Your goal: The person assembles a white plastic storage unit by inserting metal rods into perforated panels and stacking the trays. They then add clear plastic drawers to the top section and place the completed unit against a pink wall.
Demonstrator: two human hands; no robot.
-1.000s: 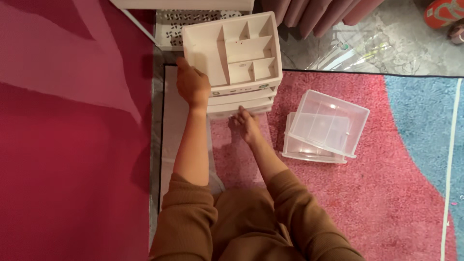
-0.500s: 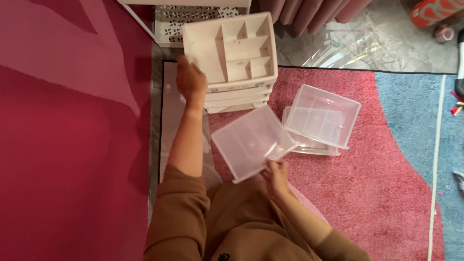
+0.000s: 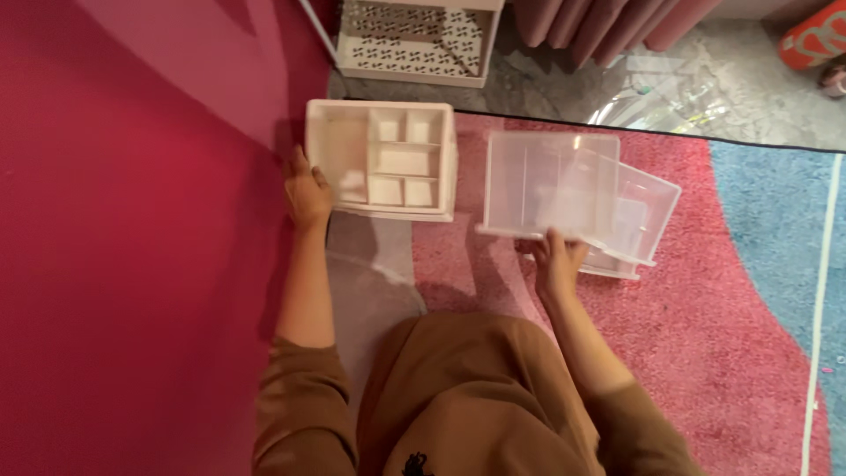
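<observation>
A white drawer organizer (image 3: 382,159) with a divided top tray stands on the floor. My left hand (image 3: 305,192) rests against its left side, steadying it. My right hand (image 3: 554,261) holds the near edge of a clear plastic drawer (image 3: 548,183), which sits on top of other clear drawers (image 3: 648,216) stacked on the pink rug to the right of the organizer.
A white perforated basket (image 3: 414,41) stands behind the organizer. Pink curtain folds (image 3: 608,19) hang at the back. A clear plastic sheet (image 3: 656,99) lies on the marble floor. A red mat (image 3: 132,238) covers the left; my knees in brown trousers (image 3: 458,397) are below.
My right hand pulled a clear drawer out of the organizer, carried it to the right and set it on the stack of clear drawers. My left hand stayed on the organizer.
</observation>
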